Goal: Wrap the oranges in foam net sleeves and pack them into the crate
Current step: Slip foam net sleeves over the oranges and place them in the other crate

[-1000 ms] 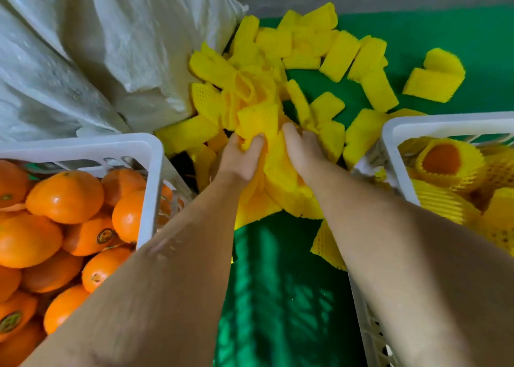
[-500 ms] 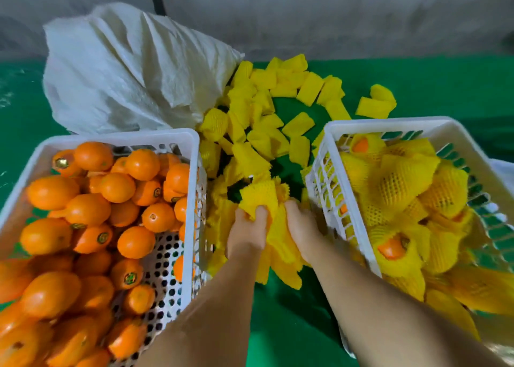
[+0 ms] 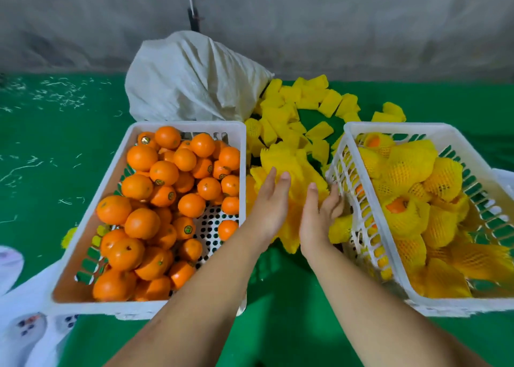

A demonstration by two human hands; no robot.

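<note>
Many bare oranges (image 3: pixel 164 200) fill a white crate (image 3: pixel 83 216) on the left. On the right, a second white crate (image 3: pixel 358 133) holds oranges wrapped in yellow foam net sleeves (image 3: pixel 409 161). Between the two crates lies a heap of loose yellow sleeves (image 3: pixel 292 161). My left hand (image 3: pixel 271 202) and my right hand (image 3: pixel 319 216) hover over the near part of that heap, fingers straight and palms facing each other. Neither hand grips a sleeve.
A white woven sack (image 3: pixel 192 80) stands behind the left crate. More loose sleeves (image 3: pixel 328 99) spread across the green mat (image 3: pixel 278 325) behind the crates. A grey wall closes the back. White cloth (image 3: pixel 25 325) lies at the lower left.
Both hands gripped a bunch of sleeves before; now they have let go, the fingers are straight, and the bunch lies on the heap. The view has pulled back and up.
</note>
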